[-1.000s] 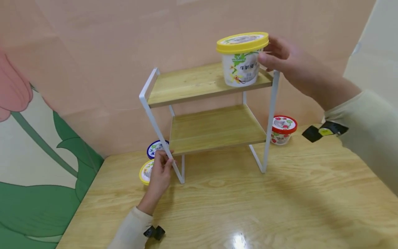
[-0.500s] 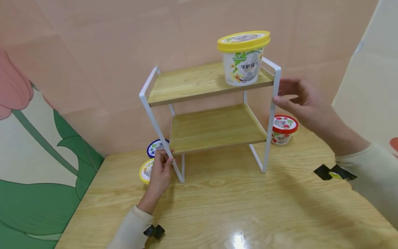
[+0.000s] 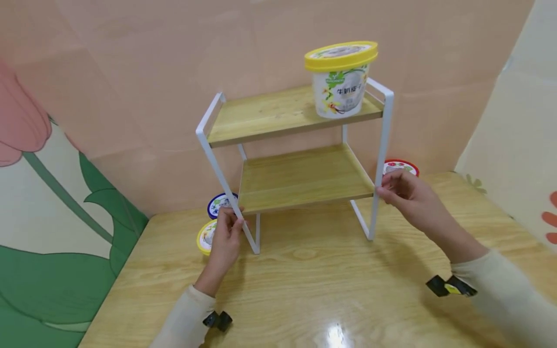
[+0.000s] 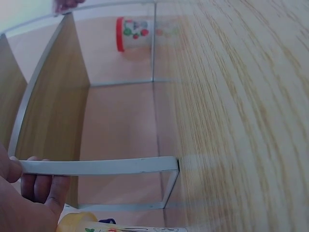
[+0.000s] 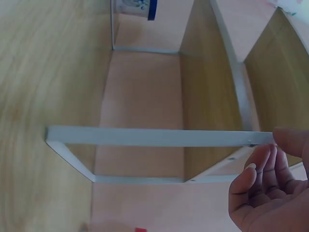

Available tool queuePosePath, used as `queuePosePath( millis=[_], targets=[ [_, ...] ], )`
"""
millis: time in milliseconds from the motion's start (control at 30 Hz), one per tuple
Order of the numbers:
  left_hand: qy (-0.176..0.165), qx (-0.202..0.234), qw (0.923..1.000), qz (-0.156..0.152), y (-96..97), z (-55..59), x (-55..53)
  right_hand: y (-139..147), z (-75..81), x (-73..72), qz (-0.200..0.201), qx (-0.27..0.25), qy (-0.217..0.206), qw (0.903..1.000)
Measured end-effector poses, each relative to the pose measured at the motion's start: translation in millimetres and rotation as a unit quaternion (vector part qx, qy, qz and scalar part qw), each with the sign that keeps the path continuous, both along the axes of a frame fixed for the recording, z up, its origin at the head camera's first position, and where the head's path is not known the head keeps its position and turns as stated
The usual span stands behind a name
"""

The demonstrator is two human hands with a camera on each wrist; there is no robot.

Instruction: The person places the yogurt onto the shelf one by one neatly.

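A two-tier shelf rack (image 3: 304, 179) with wooden boards and a white metal frame stands on the table. On its top board, toward the right end, sits an upright white tub with a yellow lid (image 3: 341, 79). My left hand (image 3: 226, 239) grips the left front leg (image 4: 101, 167) beside the lower board, thumb on one side and fingers on the other. At the right front leg (image 5: 159, 137), level with the lower board, my right hand (image 3: 411, 200) pinches the frame between thumb and curled fingers. Nothing lies on the lower board.
Behind my left hand are a second yellow-lidded tub (image 3: 205, 238) and a blue-lidded tub (image 3: 219, 204), both partly hidden. A red-lidded tub (image 3: 401, 166) stands right of the rack, mostly covered by my right hand. A pink backdrop (image 3: 174, 72) rises behind the wooden table (image 3: 313, 290).
My right hand has left the yellow-lidded tub on the top board and come down the right front leg to the lower board's level. The left hand keeps its grip; the rack stays put.
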State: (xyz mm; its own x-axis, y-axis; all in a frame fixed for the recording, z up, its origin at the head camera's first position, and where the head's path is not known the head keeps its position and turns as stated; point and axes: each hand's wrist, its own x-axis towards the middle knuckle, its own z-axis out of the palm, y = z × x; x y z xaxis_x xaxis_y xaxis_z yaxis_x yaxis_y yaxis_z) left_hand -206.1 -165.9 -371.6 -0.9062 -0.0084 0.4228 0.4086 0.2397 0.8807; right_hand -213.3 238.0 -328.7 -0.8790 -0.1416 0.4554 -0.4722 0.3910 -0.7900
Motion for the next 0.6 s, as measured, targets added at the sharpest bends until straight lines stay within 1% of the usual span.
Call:
queuePosePath(
  millis=[167,333,600],
  targets=[
    [-0.002,0.002,1.0,-0.002,-0.1,0.3,0.7,-2,-7.3,-1.1,-0.006,0.015,-0.01,0.9998],
    [-0.001,-0.004,1.0,0.002,-0.3,0.5,1.3,-1,-11.9,-2.9,-0.01,0.035,-0.006,0.9993],
    [0.0,-0.005,1.0,0.001,-0.8,0.3,-0.2,1,-16.2,-4.8,-0.031,0.043,-0.017,0.9985]
  ],
)
